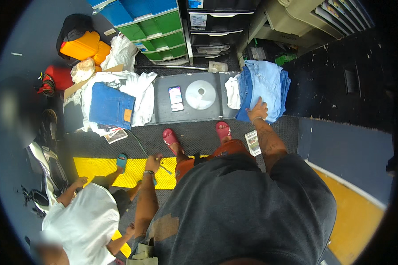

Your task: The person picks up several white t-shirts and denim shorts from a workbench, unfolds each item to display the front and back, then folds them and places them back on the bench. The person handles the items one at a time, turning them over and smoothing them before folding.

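My right hand (258, 110) lies with fingers spread on the near edge of a stack of folded jeans (266, 79), light blue on top and darker below. My left hand (153, 163) is low by my left leg, closed around a thin cord (139, 145) that runs up toward the bench; a small grey end shows on the other side of the fist. On the left of the bench, folded blue jeans (110, 105) lie on white cloth (143, 95). Between the piles are a phone (175, 98) with its screen lit and a clear round disc (200, 95).
A person in a white shirt (84, 223) is close on my left. Behind the dark bench (159, 81) stand green and blue drawers (157, 28) and black drawers (221, 22). A white cloth (232, 92) touches the jeans stack. Printed paper (253, 142) lies on the floor.
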`<state>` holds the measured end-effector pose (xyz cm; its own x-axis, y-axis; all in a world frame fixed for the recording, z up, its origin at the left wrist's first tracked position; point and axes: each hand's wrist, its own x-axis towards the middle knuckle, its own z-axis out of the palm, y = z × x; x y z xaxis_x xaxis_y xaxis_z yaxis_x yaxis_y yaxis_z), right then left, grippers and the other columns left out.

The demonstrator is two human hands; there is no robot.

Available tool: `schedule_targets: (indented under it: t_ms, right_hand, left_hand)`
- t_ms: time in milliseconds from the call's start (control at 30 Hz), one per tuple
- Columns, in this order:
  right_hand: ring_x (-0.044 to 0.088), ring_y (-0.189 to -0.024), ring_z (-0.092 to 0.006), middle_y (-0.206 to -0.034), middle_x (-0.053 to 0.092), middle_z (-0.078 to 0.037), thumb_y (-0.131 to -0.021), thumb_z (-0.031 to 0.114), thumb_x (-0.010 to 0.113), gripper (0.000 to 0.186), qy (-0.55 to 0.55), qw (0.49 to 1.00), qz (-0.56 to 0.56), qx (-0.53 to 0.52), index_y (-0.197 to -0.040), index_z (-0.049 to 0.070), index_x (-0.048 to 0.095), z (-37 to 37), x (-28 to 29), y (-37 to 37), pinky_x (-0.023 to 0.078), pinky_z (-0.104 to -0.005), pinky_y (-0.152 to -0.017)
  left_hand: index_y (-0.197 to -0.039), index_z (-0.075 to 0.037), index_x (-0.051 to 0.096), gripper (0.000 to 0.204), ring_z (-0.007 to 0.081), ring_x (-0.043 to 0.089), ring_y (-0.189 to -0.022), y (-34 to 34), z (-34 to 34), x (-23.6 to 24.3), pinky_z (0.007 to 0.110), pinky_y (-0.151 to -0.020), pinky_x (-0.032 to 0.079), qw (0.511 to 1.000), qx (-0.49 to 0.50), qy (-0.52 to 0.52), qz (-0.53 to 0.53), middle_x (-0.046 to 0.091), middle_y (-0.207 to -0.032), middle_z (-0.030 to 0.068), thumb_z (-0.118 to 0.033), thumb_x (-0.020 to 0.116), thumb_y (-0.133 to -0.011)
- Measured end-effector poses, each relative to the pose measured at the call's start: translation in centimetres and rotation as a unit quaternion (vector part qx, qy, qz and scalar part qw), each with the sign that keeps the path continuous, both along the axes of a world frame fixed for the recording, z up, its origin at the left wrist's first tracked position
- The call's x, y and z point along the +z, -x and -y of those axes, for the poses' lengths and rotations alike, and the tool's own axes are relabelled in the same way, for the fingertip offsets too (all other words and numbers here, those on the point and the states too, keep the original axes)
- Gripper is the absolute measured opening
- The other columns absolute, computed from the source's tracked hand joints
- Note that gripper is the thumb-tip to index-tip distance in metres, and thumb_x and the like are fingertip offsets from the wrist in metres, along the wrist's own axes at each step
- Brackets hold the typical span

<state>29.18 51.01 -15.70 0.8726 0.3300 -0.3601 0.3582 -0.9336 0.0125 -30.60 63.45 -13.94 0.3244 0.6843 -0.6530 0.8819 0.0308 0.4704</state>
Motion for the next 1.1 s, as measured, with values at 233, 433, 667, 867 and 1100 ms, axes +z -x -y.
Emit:
schedule_targets:
  t_ms: [233,433,667,867,1100]
  right_hand:
    - [0.064,-0.119,-0.0484,-0.135,0.062,-0.026,-0.084,0.022,0.074,0.089,-0.08,0.984,-0.108,0.115,-0.163,0.011,0.034,1.1,-2.8,-10.6,0.054,-0.0472,-0.105]
    - [0.071,-0.102,-0.0282,-0.115,0.073,-0.019,-0.08,0.013,0.062,0.06,-0.363,0.884,-0.294,-0.006,-0.137,-0.006,0.061,2.4,10.2,-20.9,0.056,-0.0361,-0.092]
    - [0.067,-0.097,-0.0136,-0.107,0.071,-0.004,-0.079,0.014,0.069,0.054,-0.407,0.686,-0.583,0.155,-0.129,-0.005,0.065,5.2,26.9,-14.8,0.054,-0.0312,-0.092]
    - [0.07,-0.11,-0.0277,-0.123,0.073,-0.018,-0.082,0.001,0.065,0.052,-0.246,0.53,-0.666,0.464,-0.133,-0.005,0.063,3.1,28.5,-1.6,0.053,-0.0377,-0.101]
    - [0.071,-0.107,-0.0259,-0.118,0.075,-0.015,-0.095,0.027,0.074,0.048,-0.171,0.431,-0.648,0.604,-0.132,-0.001,0.066,4.4,28.6,4.2,0.055,-0.0372,-0.094]
  left_hand:
    - [-0.109,-0.007,0.078,0.036,0.0462,0.073,-0.089,-10.0,17.8,0.0,0.054,-0.08,0.057,0.991,-0.067,-0.043,-0.11,0.074,-0.095,0.0272,-0.036,0.061,-0.098]
    - [-0.114,-0.004,0.076,0.036,0.0301,0.075,-0.068,-15.6,14.8,6.5,0.041,-0.063,0.057,0.99,0.118,0.075,0.011,0.074,-0.075,0.0191,-0.036,0.063,-0.103]
    - [-0.137,0.0,0.064,0.065,0.0219,0.069,-0.106,-30.3,7.9,12.4,0.037,-0.093,0.055,0.931,0.122,0.173,0.296,0.073,-0.12,0.0144,-0.056,0.056,-0.105]
    - [-0.155,-0.003,0.045,0.079,0.026,0.065,-0.12,-39.8,7.2,16.1,0.042,-0.104,0.053,0.582,0.364,0.312,0.657,0.062,-0.138,0.0182,-0.064,0.047,-0.105]
    - [-0.153,-0.001,0.045,0.072,0.0263,0.066,-0.12,-33.5,12.5,17.9,0.041,-0.103,0.055,0.594,0.382,0.253,0.661,0.063,-0.138,0.0179,-0.056,0.049,-0.106]
